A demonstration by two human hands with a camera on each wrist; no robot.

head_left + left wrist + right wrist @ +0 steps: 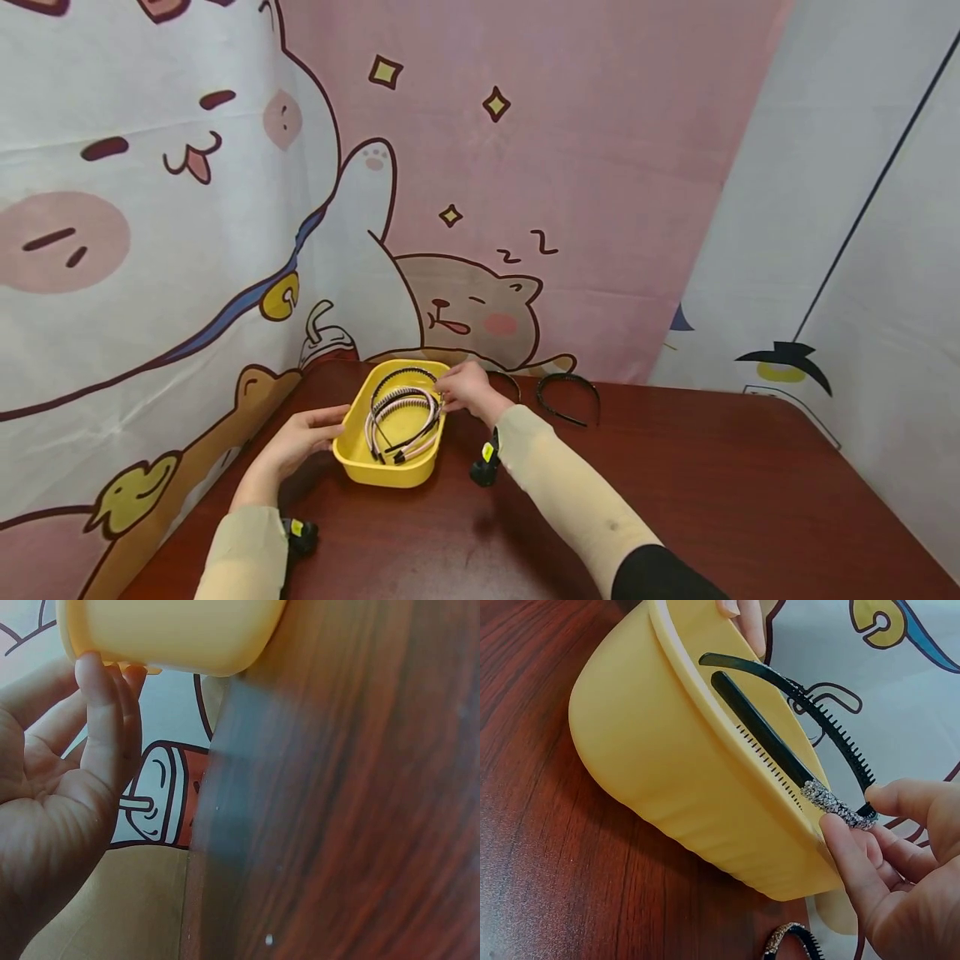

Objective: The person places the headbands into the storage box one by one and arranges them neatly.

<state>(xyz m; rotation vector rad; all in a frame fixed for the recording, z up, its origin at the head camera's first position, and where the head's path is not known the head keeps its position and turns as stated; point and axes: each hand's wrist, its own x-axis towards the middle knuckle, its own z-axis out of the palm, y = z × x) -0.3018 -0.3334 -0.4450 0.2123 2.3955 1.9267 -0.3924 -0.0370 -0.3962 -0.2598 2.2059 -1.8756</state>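
A yellow plastic basket (386,475) stands on the table, holding several hair headbands, among them a pale pink one (370,429) and dark ones. At its left side my left hand (300,442) holds the rim with the fingertips; the left wrist view shows that hand (67,772) beside the basket wall (172,634). Over the right rim, my right hand (468,390) pinches a black toothed headband (829,799) between thumb and fingers at its silver glittery part. This headband's ends reach into the basket (667,750). The right hand (900,862) partly hides its curved top.
Right of the basket, a black headband (567,379) lies on the brown table (675,483). Another headband (512,382) lies partly hidden behind my right hand. A cartoon-printed cloth (585,167) hangs along the table's back and left edges.
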